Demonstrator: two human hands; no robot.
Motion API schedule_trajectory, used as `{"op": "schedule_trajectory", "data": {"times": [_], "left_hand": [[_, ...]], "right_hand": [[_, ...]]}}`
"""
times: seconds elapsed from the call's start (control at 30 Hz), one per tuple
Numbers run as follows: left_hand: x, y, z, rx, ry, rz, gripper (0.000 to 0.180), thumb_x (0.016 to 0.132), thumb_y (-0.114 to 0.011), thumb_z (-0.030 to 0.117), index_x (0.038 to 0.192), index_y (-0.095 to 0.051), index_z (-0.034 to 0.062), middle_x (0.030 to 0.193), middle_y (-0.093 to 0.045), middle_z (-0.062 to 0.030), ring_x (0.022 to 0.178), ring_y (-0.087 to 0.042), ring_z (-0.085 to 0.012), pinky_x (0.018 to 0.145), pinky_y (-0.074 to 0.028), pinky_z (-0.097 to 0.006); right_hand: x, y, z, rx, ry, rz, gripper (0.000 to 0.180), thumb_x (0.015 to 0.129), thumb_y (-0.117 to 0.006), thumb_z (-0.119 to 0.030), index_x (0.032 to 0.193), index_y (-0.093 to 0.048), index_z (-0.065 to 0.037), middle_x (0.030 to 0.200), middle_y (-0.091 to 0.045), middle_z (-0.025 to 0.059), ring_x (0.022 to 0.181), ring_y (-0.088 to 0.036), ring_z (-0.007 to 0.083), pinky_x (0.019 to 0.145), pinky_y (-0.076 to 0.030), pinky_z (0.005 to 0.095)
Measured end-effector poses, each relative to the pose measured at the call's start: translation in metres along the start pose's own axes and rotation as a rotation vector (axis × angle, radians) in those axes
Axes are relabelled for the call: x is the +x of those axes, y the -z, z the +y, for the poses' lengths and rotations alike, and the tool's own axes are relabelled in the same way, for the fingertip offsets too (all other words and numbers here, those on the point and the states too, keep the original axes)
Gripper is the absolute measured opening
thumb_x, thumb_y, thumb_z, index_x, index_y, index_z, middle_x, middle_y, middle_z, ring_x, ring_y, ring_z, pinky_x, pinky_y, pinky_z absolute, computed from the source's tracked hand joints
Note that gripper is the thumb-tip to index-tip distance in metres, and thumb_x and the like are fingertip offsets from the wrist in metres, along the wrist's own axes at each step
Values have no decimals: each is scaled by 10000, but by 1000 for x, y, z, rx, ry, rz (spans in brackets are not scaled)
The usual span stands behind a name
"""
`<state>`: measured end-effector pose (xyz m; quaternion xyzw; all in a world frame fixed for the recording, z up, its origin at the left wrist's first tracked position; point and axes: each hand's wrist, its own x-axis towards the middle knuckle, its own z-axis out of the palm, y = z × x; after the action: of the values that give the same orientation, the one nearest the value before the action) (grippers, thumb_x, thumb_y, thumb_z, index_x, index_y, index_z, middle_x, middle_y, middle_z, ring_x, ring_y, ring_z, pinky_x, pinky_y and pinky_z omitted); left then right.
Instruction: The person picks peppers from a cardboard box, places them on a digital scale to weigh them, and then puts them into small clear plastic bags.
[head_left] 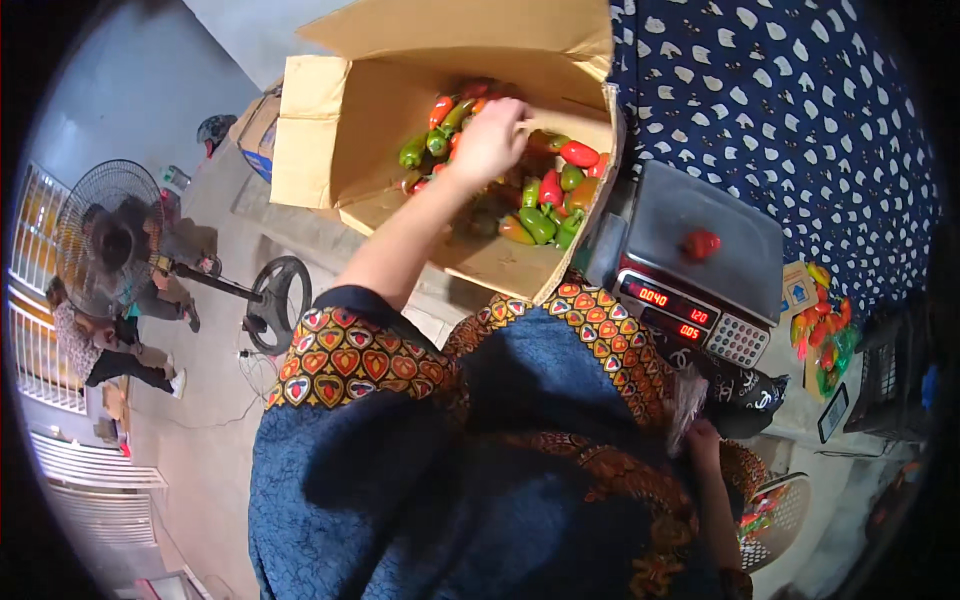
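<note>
My left hand (495, 140) reaches down into an open cardboard box (370, 135), among red, green and orange peppers (540, 225). Its fingers curl downward, and whatever they close on is hidden. To the right of the box stands a digital scale (650, 215) with a lit red display and a keypad. One red pepper (701, 243) lies on its grey platform. Low at my right side, my right hand (703, 437) is closed on a crumpled clear plastic bag (687, 405).
Bagged peppers (825, 335) lie right of the scale, near a dark crate (875, 375) and a small screen (832, 412). A perforated basket (780, 520) is at lower right. Patterned navy cloth (760, 100) covers the far right. Leftward are a stand fan (110, 235) and a person (85, 340).
</note>
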<state>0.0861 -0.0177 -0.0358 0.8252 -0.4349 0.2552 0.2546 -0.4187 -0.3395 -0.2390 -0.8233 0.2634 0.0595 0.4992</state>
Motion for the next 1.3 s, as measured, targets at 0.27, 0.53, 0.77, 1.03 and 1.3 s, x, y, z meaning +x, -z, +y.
{"op": "schedule_trajectory", "data": {"times": [0.27, 0.53, 0.77, 1.03, 1.3], "left_hand": [[-42, -36, -97, 448, 565, -426, 512, 790, -632, 459, 1129, -518, 92, 1141, -591, -139, 1093, -551, -325, 915, -443, -435], [-44, -51, -123, 116, 703, -467, 610, 746, -630, 372, 1222, -480, 22, 1163, -581, -228, 1072, -573, -361, 940, -447, -406], [-15, -41, -88, -524, 765, -30, 346, 787, -652, 330, 909, -601, 10, 814, -636, -123, 753, -604, -216, 689, -476, -336], [-12, -44, -44, -522, 737, -684, 263, 824, -580, 319, 790, -615, 61, 627, -587, -41, 495, -539, -143, 475, -444, -306], [-53, -47, 8, 96, 62, -1123, 532, 734, -641, 307, 1220, -558, 107, 1077, -636, -171, 1003, -612, -321, 840, -482, -439]], "right_hand": [[-9, -13, -18, 195, -255, -70, 198, 845, -579, -189, 771, -641, -16, 688, -591, -1, 626, -525, 90, 570, -404, 261], [-7, -11, 1, 206, -242, -161, 192, 832, -560, -150, 853, -666, 9, 753, -632, 22, 660, -556, 98, 606, -434, 263], [-9, -14, -35, 118, -202, -146, 209, 819, -547, -131, 880, -662, 32, 794, -646, 34, 718, -567, 104, 663, -453, 281], [-12, -15, -43, 243, -184, -134, 237, 860, -597, -199, 858, -649, 32, 745, -638, 8, 651, -554, 84, 597, -433, 264], [-12, -13, -40, 119, -166, -174, 181, 803, -571, -107, 897, -661, 19, 773, -643, 24, 696, -573, 108, 634, -452, 285]]}}
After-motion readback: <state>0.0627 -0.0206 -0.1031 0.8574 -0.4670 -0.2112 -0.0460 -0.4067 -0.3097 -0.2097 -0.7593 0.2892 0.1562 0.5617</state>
